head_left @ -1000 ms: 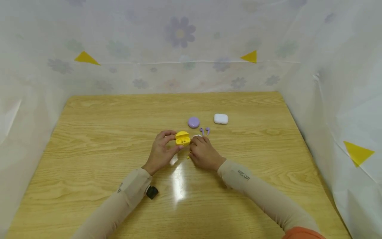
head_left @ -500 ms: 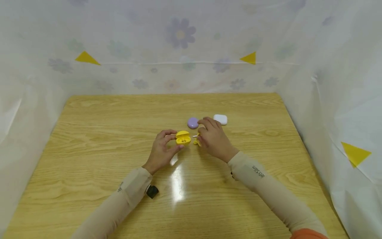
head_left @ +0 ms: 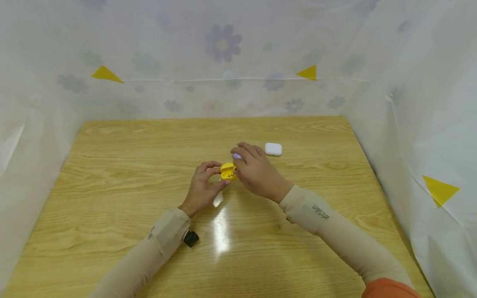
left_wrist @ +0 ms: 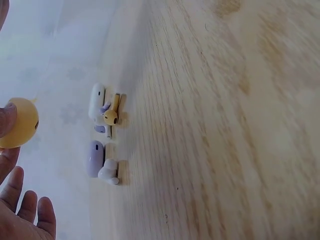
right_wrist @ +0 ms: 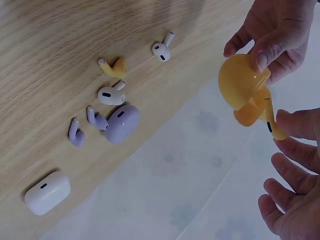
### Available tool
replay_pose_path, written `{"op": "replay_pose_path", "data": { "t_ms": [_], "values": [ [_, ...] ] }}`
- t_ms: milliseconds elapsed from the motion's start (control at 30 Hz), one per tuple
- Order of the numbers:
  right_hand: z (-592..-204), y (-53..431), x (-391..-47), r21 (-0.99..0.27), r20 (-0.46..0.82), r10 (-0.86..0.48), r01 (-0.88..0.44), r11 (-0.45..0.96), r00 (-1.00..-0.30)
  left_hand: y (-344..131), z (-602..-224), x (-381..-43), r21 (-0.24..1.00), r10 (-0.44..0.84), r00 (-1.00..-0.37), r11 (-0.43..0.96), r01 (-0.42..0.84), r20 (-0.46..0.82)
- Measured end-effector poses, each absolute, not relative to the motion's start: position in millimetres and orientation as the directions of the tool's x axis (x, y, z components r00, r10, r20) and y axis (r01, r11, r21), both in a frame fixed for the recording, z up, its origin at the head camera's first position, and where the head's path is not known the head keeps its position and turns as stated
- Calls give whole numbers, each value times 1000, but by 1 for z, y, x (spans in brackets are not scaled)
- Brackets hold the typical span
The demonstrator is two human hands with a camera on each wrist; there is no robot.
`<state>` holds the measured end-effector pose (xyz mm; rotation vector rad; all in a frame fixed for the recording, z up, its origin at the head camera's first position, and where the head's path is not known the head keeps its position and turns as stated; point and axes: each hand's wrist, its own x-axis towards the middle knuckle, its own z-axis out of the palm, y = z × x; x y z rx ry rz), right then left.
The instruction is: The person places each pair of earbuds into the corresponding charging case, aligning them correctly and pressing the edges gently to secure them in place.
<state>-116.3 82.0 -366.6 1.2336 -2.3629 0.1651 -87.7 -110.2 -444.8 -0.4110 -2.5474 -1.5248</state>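
My left hand [head_left: 201, 188] holds a yellow earbud case [head_left: 226, 177] above the table, its lid raised. The right wrist view shows the left thumb and fingers around that case [right_wrist: 235, 82]. Between thumb and forefinger, my right hand [head_left: 261, 174] pinches a yellow earbud [right_wrist: 275, 127] at the case's opening. The other fingers of that hand are spread. Whether the earbud touches the case inside is hard to tell. A second yellow earbud [right_wrist: 116, 68] lies on the table, seen also in the left wrist view.
On the wooden table [head_left: 149, 157] lie a purple round case [right_wrist: 122, 123], a white case [head_left: 273, 149], two purple earbuds [right_wrist: 76, 134] and two white earbuds [right_wrist: 161, 51]. White flowered sheeting [head_left: 167, 49] surrounds the table's back and sides.
My right hand went from low beside the yellow case to the right over the yellow earbuds, then back left to the case with one pinched. The left hand stays nearly still.
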Motion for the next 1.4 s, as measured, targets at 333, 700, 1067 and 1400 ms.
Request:
{"op": "replay_pose_path", "data": {
  "t_ms": [333,700,1067,1400],
  "values": [
    [-371,72,-116,224,408,-800,-802,554,-439,-107,-441,-88,838,166,-950,448,311,264],
    [-372,68,-117,188,401,-809,-826,532,-430,-106,-439,-87,838,172,-946,440,322,273],
    [-377,67,-117,190,403,-812,-829,526,-423,-106,-439,-87,829,165,-938,440,346,304],
    [-378,67,-115,197,368,-821,-827,527,-436,-107,-441,-87,831,161,-941,441,338,298]
  ]
}}
